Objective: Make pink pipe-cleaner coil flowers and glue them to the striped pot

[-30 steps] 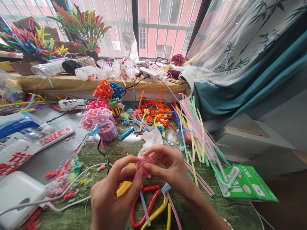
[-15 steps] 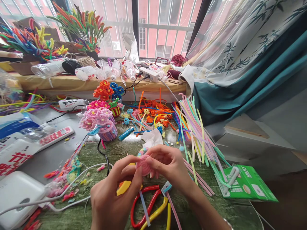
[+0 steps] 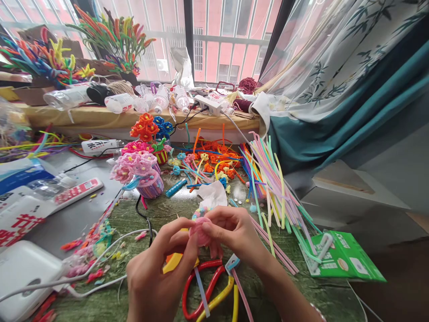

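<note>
Snugly between fingers [image 3: 219, 218], pink pipe-cleaner flower [image 3: 200, 232]

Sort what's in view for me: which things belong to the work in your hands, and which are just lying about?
In the work: left hand, right hand, pink pipe-cleaner flower, loose pipe cleaners.

Lying about: remote, power strip, plastic bottles, tissue.

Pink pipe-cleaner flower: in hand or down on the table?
In hand: the pink pipe-cleaner flower is pinched between the left hand and right hand, above the green tabletop.
</note>
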A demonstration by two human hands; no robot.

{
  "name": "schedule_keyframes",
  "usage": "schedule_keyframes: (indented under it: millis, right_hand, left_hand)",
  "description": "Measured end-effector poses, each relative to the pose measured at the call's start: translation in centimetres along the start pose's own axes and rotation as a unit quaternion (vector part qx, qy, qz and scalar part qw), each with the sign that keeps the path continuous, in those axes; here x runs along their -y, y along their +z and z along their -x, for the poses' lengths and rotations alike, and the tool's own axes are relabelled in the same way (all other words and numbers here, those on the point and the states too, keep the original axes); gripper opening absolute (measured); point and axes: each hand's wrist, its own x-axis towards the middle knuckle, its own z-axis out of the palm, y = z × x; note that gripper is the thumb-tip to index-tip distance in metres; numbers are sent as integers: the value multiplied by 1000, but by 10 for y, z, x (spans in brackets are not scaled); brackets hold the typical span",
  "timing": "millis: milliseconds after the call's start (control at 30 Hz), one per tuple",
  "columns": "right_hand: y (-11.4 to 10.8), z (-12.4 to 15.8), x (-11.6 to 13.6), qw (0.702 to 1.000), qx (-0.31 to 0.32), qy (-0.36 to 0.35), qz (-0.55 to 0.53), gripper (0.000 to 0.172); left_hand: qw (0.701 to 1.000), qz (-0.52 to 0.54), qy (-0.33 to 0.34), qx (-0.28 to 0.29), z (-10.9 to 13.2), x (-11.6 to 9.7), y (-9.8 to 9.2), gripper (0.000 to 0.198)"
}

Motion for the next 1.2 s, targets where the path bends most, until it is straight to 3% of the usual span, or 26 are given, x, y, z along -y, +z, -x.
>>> schedule_keyframes:
  millis: [433, 1200]
  right_hand:
    - [-1, 1, -5, 997, 7, -77, 31, 16]
    - [-2, 1, -6, 995, 12, -89, 39, 14]
  left_hand:
    - [1000, 17, -18, 5, 1, 2, 0, 14]
    - [999, 31, -24, 26, 1, 3, -2, 17]
